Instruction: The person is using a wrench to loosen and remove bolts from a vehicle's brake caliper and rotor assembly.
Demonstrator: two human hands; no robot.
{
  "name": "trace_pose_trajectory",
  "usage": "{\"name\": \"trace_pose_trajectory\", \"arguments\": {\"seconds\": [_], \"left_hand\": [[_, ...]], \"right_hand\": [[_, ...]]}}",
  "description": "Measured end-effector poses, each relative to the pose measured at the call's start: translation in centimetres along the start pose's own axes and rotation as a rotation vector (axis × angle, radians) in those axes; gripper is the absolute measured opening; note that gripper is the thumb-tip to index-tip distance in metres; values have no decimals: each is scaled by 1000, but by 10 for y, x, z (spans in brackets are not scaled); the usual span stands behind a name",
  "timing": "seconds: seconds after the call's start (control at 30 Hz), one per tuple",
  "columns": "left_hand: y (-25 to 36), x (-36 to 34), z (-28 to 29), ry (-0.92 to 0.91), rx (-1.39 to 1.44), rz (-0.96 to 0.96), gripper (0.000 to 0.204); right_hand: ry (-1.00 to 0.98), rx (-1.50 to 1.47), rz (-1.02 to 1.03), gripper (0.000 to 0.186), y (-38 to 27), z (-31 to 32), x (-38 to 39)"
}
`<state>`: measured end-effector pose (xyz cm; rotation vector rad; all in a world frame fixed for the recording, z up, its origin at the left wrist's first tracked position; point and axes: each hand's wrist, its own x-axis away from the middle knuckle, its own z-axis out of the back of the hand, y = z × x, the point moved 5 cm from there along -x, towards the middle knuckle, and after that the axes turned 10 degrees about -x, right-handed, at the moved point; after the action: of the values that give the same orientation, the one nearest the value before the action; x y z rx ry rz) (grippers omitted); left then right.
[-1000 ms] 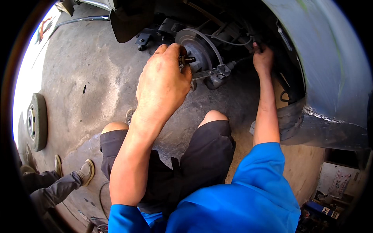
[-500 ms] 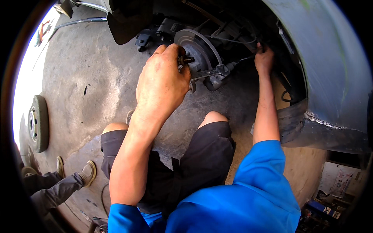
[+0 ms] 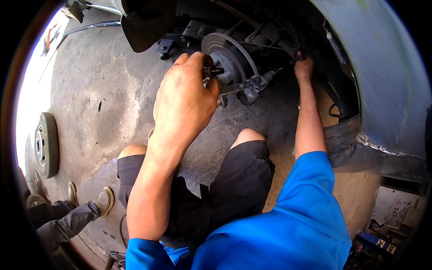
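Observation:
My left hand (image 3: 183, 92) is closed round a dark metal part with a short stub (image 3: 215, 71) poking out between thumb and fingers. Its palm side is hidden, so I cannot tell whether that part is loose or fixed to the hub. Just behind stands a brake disc (image 3: 229, 51) on its grey hub. From beside my left thumb, a flat metal wrench (image 3: 235, 87) runs to a joint (image 3: 257, 83) below the disc. My right hand (image 3: 304, 66) reaches into the dark wheel well, fingers curled at the far end of a thin rod; what they grip is unclear.
A grey-blue body panel with a torn lower edge (image 3: 373, 143) curves along the right. A jack-like dark metal frame (image 3: 195, 31) lies behind the disc. On the left floor a wheel (image 3: 46, 145) stands upright, near another person's shoes (image 3: 105, 201). Shelved boxes (image 3: 375, 240) are at lower right.
My right hand has shifted slightly and turned at the rod's end. My left hand keeps its grip, a touch further left. The view has moved a little.

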<state>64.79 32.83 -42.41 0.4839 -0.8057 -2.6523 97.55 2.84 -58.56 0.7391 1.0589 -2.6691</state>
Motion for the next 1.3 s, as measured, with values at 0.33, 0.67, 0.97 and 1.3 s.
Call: {"name": "trace_pose_trajectory", "arguments": {"seconds": [0.33, 0.67, 0.97, 1.3], "left_hand": [[-2, 2, 5, -4, 46, 27, 25], [-7, 8, 16, 18, 61, 16, 23], [-6, 10, 11, 33, 24, -40, 28], [-7, 13, 12, 20, 16, -37, 28]], "right_hand": [[-24, -252, -368, 40, 53, -40, 7], [165, -463, 15, 30, -55, 24, 40], [-200, -720, -264, 22, -56, 32, 98], [-375, -875, -547, 15, -56, 21, 100]]}}
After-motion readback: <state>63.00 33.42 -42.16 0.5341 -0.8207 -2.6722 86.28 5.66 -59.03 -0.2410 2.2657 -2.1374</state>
